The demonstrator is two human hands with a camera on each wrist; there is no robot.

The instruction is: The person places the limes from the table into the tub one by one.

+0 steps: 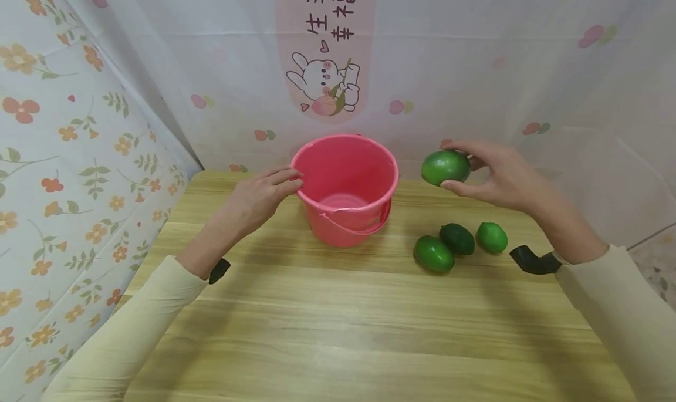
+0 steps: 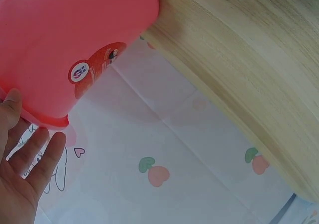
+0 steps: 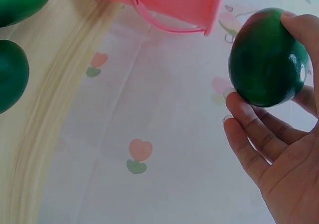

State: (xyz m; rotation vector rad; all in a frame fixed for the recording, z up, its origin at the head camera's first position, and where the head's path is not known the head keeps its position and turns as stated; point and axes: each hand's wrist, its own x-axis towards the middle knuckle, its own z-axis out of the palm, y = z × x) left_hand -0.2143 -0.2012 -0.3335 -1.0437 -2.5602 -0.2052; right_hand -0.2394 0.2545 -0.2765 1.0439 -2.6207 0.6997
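Observation:
A pink bucket (image 1: pixel 340 229) stands upright near the table's back edge, its inside bare and its handle hanging at the front. At its left rim is my left hand (image 1: pixel 266 195). In the left wrist view, the thumb (image 2: pixel 11 107) lies against the outside by the rim while the index finger passes behind it; the other fingers stretch loosely away. To the right of the bucket, my right hand (image 1: pixel 499 173) holds a glossy green mango (image 1: pixel 446 167) above the table between thumb and fingers. That mango (image 3: pixel 266 59) shows a reddish patch in the right wrist view.
Below the right hand lie another green mango (image 1: pixel 434 253), a dark green avocado-like fruit (image 1: pixel 457 239) and a lime (image 1: pixel 492 237). The wooden table (image 1: pixel 327 320) reaches back to a white printed cloth (image 1: pixel 222 67). A flowered cloth (image 1: pixel 68 173) hangs on the left.

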